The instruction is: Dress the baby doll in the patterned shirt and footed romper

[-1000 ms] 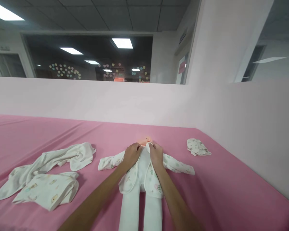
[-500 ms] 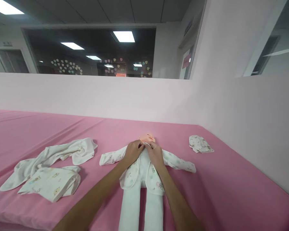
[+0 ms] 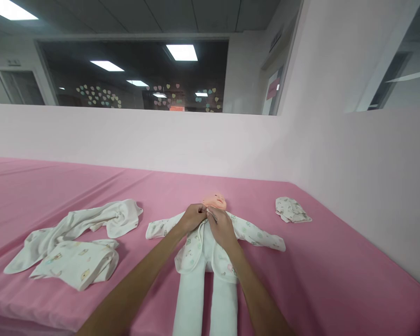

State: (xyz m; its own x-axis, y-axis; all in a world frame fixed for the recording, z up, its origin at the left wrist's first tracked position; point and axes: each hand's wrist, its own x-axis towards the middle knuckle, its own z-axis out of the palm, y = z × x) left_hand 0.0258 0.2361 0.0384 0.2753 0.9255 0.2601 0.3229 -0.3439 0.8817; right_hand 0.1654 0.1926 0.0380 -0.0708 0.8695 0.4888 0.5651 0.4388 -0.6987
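A doll (image 3: 210, 252) is lying on its back in the lower middle of the frame, on a pink sheet (image 3: 301, 280) that is covering the surface, with its head (image 3: 215, 201) pointing toward the pale wall (image 3: 196, 140) and its white legs (image 3: 206, 303) running down to the bottom edge. It is wearing a white printed jacket (image 3: 192, 245) whose sleeves are spreading out to either side and whose front flaps are lying partly open over the body.

The left hand (image 3: 192, 217) is resting at the jacket's neckline just below the chin, its fingers curled and pinching the fabric edge. The right hand (image 3: 222, 227) is sitting just beside it, touching it at the collar, fingers likewise closed on the opposite edge of the jacket. Both forearms are reaching up from the bottom of the frame.

To the left of the middle, a loose white garment (image 3: 87, 221) is lying crumpled on the sheet, and a folded printed piece (image 3: 77, 266) is lying just below it, the two touching. At the right, near the corner of the walls, a small printed cap (image 3: 292, 210) is lying well apart from the doll. A dark window (image 3: 133, 77) is filling the upper left of the frame.
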